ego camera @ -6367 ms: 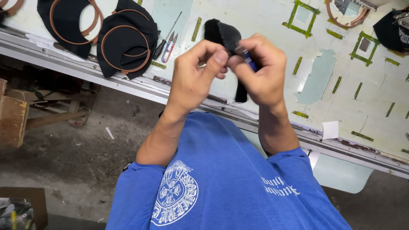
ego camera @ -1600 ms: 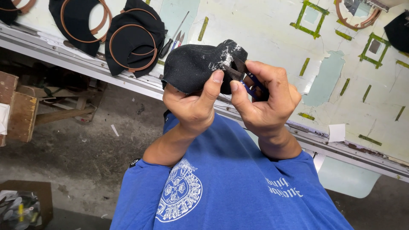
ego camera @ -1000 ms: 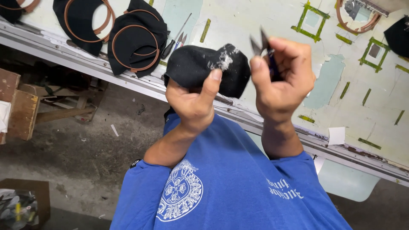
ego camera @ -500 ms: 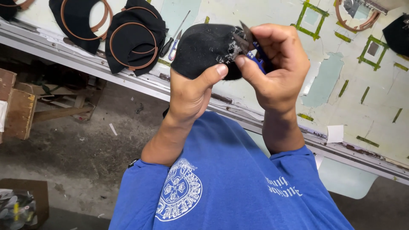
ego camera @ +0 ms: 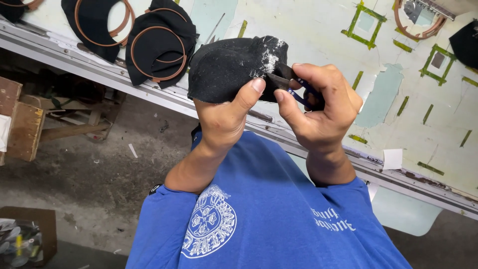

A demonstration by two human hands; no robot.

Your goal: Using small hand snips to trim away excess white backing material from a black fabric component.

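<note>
My left hand point(ego camera: 224, 119) grips a black fabric cap piece point(ego camera: 224, 67) with white fluff on its right side, thumb pressed on its lower edge. My right hand point(ego camera: 318, 109) is closed around small blue-handled snips point(ego camera: 294, 87), whose blades touch the fluffy patch of the fabric. Both hands are held up above the table's front rail, over my blue shirt.
A pale worktable point(ego camera: 308, 35) with green tape marks and a metal front rail point(ego camera: 99, 74) runs across. Black fabric pieces in brown hoops point(ego camera: 157, 55) lie at its left, another hoop point(ego camera: 416, 25) and black piece point(ego camera: 465, 42) at the right. Wooden blocks point(ego camera: 22, 127) sit on the floor.
The black piece was turned and opened out in my left hand. My right hand lifted away with the snips about a second ago, then came back to the fluffy patch.
</note>
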